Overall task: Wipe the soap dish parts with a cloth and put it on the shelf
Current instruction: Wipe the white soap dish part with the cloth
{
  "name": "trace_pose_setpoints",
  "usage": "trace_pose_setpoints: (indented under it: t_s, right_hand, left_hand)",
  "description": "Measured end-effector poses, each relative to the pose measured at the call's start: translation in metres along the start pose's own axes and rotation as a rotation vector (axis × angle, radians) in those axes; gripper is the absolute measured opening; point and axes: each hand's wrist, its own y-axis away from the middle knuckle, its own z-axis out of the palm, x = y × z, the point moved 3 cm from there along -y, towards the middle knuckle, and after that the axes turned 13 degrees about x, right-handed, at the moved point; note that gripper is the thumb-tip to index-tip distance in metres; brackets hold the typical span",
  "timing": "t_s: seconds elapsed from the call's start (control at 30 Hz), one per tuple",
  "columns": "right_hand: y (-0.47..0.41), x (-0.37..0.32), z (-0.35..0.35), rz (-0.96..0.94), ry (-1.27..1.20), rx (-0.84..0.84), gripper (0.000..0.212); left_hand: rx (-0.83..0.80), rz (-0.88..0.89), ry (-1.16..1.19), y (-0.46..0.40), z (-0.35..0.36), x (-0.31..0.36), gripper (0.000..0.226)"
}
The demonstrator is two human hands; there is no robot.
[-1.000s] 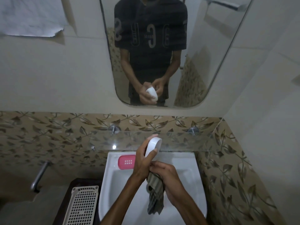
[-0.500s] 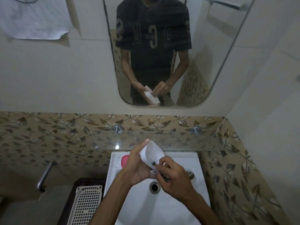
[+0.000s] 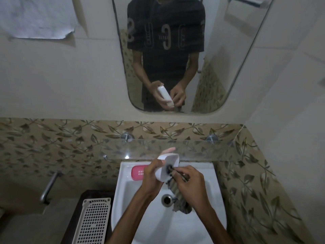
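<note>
My left hand point(image 3: 152, 170) grips a white soap dish part point(image 3: 169, 163) above the back of the white sink point(image 3: 209, 184), its hollow side turned toward me. My right hand point(image 3: 190, 180) pinches a dark striped cloth point(image 3: 177, 192) and presses a bunched bit of it inside the white part. The rest of the cloth hangs down over the basin. A pink soap dish part point(image 3: 138, 171) with small slots lies on the sink's back left rim, partly hidden by my left hand. A glass shelf point(image 3: 202, 148) runs along the wall just above the sink.
A mirror point(image 3: 228, 55) above reflects the person and both hands. A cream perforated tray point(image 3: 93, 222) lies on a dark surface left of the sink. A metal tap point(image 3: 48, 187) sticks out at the left. The drain point(image 3: 167, 199) sits mid-basin. Leaf-patterned tiles line the walls.
My left hand has turned the white part so that its hollow faces me. My right hand has brought the cloth up from below and into the hollow.
</note>
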Motion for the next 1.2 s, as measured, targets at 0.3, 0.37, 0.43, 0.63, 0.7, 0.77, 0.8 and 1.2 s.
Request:
trace_pose_setpoints:
  t_s: [0.3, 0.37, 0.43, 0.63, 0.7, 0.77, 0.8, 1.2]
  right_hand:
    - [-0.002, -0.023, 0.003, 0.004, 0.078, -0.064, 0.01]
    - [0.0, -0.023, 0.002, 0.029, 0.144, 0.011, 0.009]
    - [0.011, -0.027, 0.01, 0.052, 0.046, -0.057, 0.013]
    - [0.007, -0.035, 0.01, 0.013, 0.011, 0.023, 0.013]
    - [0.016, -0.044, 0.013, 0.005, -0.062, -0.017, 0.014]
    - [0.021, -0.053, 0.016, -0.095, -0.108, -0.075, 0.013]
    - [0.017, -0.053, 0.017, -0.133, -0.072, -0.046, 0.012]
    - [-0.007, -0.06, 0.011, -0.038, -0.136, 0.185, 0.009]
  left_hand:
    - [-0.024, 0.059, -0.062, 0.003, 0.0, -0.012, 0.078]
    - [-0.048, 0.042, -0.025, 0.003, 0.001, -0.013, 0.078]
    - [-0.011, 0.047, 0.01, 0.002, -0.002, -0.013, 0.079]
    - [-0.008, 0.035, 0.114, 0.002, -0.003, -0.01, 0.082]
    - [-0.012, 0.034, 0.122, 0.003, -0.002, -0.008, 0.085]
    - [-0.009, 0.013, 0.163, 0.003, -0.003, -0.006, 0.083]
    - [0.003, 0.003, 0.187, 0.002, -0.004, -0.006, 0.082]
    - [0.078, -0.064, 0.309, -0.001, 0.008, -0.008, 0.072]
